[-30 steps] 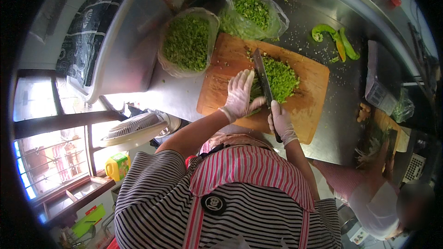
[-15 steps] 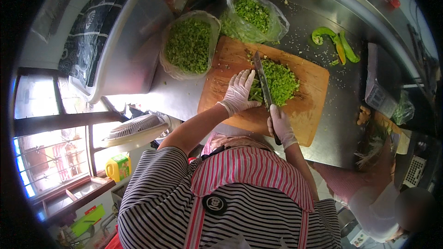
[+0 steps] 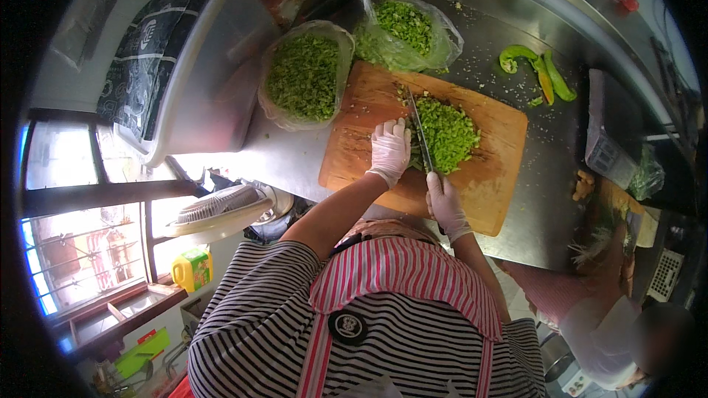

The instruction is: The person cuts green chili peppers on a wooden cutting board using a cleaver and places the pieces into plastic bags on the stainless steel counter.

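Gloved in white, my left hand (image 3: pixel 391 147) rests with curled fingers on green vegetable strips (image 3: pixel 417 156), which it largely hides. My right hand (image 3: pixel 447 205), also gloved, is closed around the handle of a long kitchen knife (image 3: pixel 419 129). The blade points away from me and lies between my left fingers and a heap of finely chopped green vegetable (image 3: pixel 450 136). All of this is on a wooden cutting board (image 3: pixel 479 203), its surface dark and wet in places.
Two clear plastic bags of chopped greens, a left bag (image 3: pixel 345 66) and a back bag (image 3: pixel 451 40), stand beyond the board. Cut green peppers (image 3: pixel 546 77) lie right, with ginger (image 3: pixel 583 186) nearer. A large plastic bin (image 3: pixel 221 103) stands left. Another person (image 3: pixel 601 324) is at the right.
My left hand has shifted slightly right and nearer me, and its fingers, earlier stretched flat, are now curled. The knife blade has turned slightly on edge.
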`<state>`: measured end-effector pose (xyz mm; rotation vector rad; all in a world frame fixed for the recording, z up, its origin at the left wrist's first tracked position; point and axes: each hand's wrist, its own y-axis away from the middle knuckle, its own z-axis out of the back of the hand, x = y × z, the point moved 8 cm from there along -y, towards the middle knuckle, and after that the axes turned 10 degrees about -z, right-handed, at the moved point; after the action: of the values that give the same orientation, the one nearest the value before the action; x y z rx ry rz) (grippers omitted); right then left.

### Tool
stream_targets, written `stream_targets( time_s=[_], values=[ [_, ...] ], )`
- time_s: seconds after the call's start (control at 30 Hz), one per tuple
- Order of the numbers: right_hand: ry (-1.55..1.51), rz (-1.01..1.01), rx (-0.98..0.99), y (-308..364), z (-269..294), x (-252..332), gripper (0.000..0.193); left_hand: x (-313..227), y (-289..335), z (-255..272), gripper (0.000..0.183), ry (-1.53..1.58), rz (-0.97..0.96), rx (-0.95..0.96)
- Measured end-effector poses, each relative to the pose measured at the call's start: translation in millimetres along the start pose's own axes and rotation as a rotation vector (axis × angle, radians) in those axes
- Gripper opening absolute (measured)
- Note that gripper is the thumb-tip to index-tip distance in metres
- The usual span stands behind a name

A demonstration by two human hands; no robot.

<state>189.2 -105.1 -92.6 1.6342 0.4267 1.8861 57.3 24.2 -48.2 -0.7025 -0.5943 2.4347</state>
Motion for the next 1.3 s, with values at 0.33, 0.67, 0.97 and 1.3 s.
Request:
stream_targets(
  time_s=[0.33,0.67,0.97,1.3],
  values=[
    [0.119,-0.102,0.002,45.5,4.1,23.2,0.054,3.5,0.2,-4.0,0.033,-0.071,0.013,0.059],
    [0.282,0.09,-0.179,-7.3,-4.9,7.4,0.044,6.3,-0.5,-10.8,0.027,-0.052,0.04,0.113],
    [0.058,-0.018,0.046,42.7,-3.6,29.1,0.038,9.1,-0.3,-5.9,0.026,0.009,0.058,0.07],
    [0.395,0.077,-0.172,-4.2,-11.7,6.9,0.042,6.1,-1.8,-14.0,0.023,-0.016,0.083,0.124]
  ],
)
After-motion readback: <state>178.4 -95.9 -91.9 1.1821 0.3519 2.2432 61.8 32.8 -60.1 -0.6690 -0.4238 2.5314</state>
